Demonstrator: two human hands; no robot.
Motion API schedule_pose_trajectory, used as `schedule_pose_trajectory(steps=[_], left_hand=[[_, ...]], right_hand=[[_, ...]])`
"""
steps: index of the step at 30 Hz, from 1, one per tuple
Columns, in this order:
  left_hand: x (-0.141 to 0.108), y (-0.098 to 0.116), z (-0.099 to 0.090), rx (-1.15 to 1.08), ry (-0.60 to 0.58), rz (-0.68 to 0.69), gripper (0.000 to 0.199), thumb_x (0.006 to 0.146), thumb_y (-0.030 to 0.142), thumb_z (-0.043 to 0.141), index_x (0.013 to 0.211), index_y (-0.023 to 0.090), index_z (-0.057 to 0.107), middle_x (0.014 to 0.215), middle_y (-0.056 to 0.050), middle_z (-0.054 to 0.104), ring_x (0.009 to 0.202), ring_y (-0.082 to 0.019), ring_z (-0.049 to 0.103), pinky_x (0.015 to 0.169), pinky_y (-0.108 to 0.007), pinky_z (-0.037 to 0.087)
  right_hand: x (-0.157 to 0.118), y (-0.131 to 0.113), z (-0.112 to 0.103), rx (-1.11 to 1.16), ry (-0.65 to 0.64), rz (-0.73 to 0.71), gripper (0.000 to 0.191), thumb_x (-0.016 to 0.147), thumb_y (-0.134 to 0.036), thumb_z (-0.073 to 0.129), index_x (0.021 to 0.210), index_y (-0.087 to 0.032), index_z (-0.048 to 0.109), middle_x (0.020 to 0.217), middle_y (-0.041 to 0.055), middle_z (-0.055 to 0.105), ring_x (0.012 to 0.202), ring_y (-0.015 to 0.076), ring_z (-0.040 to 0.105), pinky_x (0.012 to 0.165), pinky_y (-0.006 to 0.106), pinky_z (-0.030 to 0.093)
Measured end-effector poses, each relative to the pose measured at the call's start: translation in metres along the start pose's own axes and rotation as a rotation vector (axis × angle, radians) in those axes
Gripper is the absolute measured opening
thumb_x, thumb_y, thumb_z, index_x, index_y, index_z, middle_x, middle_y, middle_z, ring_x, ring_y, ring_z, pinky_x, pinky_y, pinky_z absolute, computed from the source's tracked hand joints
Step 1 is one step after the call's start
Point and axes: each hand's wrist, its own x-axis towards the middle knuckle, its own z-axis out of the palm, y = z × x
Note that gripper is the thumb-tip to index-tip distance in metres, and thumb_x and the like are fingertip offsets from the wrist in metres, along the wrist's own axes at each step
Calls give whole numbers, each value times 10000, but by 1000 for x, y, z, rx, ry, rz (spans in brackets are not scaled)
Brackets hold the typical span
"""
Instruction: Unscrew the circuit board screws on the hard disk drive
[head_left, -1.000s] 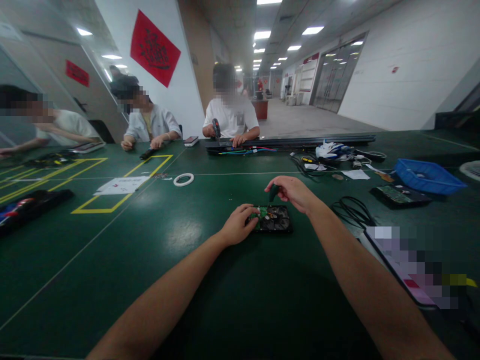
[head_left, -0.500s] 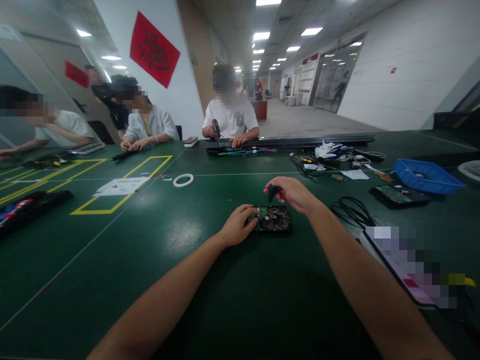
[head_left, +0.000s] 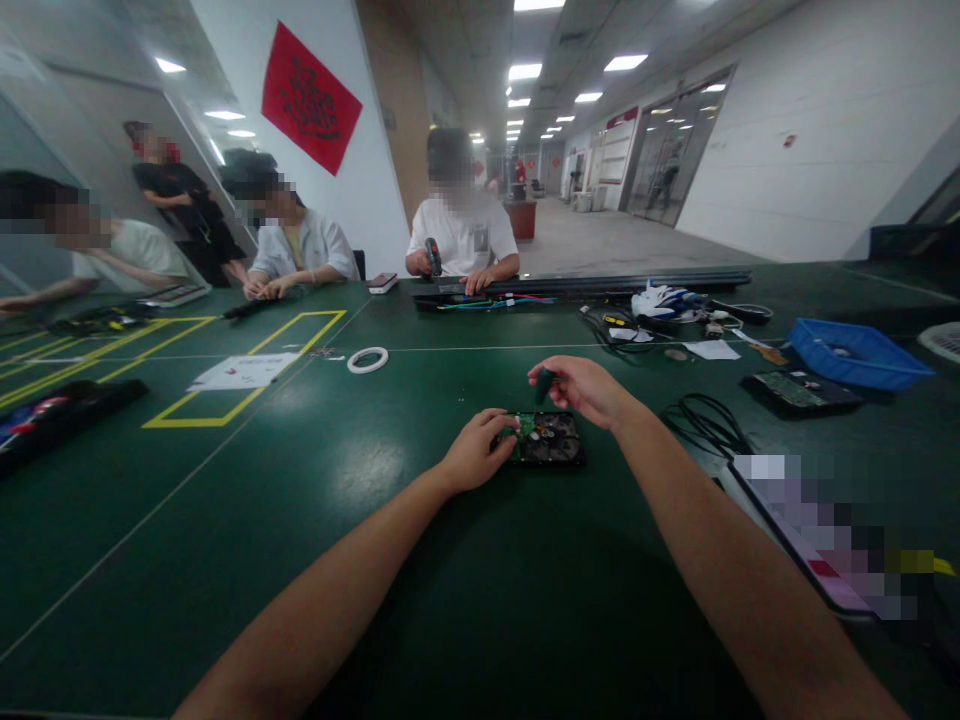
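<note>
On the green table (head_left: 495,610), straight ahead of the wearer, an open black electronic unit (head_left: 559,442) lies flat, with a green circuit board (head_left: 526,428) exposed at its left end. The left hand (head_left: 478,452) rests over that end, fingers and thumb touching the unit; whether it clasps the edges or only presses down, I cannot tell. The right hand (head_left: 585,385), raised over the far side, pinches a dark green screwdriver handle (head_left: 545,384) that points down toward the unit; the tip is too small to make out, so contact is unclear. To the right are a loop of black cable (head_left: 705,420), a similar unit with a visible board (head_left: 799,390), and a blue plastic bin (head_left: 859,355) just beside it. Well to the left lie a white ring (head_left: 367,360) and a white paper sheet (head_left: 244,371), the latter overlapping a yellow tape outline (head_left: 196,422). Across the table, 1 seated person in white (head_left: 465,235) holds a power driver (head_left: 433,257) beside a long black panel (head_left: 637,284); 2 more people sit at the left, and 1 in dark clothes (head_left: 180,205) stands behind them.
</note>
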Motion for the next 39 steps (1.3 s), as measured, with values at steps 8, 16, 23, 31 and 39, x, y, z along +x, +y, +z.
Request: schedule_pose_trajectory(steps=[8,16,23,31,39], left_hand=[[0,1,-1,4,8,3,299,992,303,573,1276,251,650,1354,-112,588,1339,-270,535,1144,-455,449],[0,1,0,-3,4,-10,309,986,305,584,1284,252,651,1365,-117,582,1343,-274,536,1147,-464,444],[0,1,-1,1,0,-14,312,988,308,581,1288,253,646,1371,-115,576,1343,-275,534,1148,-468,444],[0,2,-2,2,1,-8,310,988,303,579,1286,249,647,1359,-121,580,1334,-275,538,1141,-470,449],[-1,0,1,-1,9,2,314,988,304,578,1290,251,643,1361,-116,574,1342,-268,530,1147,-458,444]], right_hand=[[0,1,0,55,-30,46,183,926,-257,536,900,-147,680,971,144,766,549,115,510,459,237,382],[0,3,0,102,-37,42,153,937,-258,556,978,-167,672,907,103,724,565,126,550,467,237,399],[0,2,-2,138,-57,41,202,962,-258,545,1018,-153,708,915,78,675,580,105,555,473,216,410],[1,2,-1,172,-34,72,137,990,-253,513,983,-159,612,1009,156,749,643,157,647,587,280,540],[-3,-1,-1,31,-2,15,120,967,-279,572,1060,-211,605,946,82,740,620,145,638,561,264,525]])
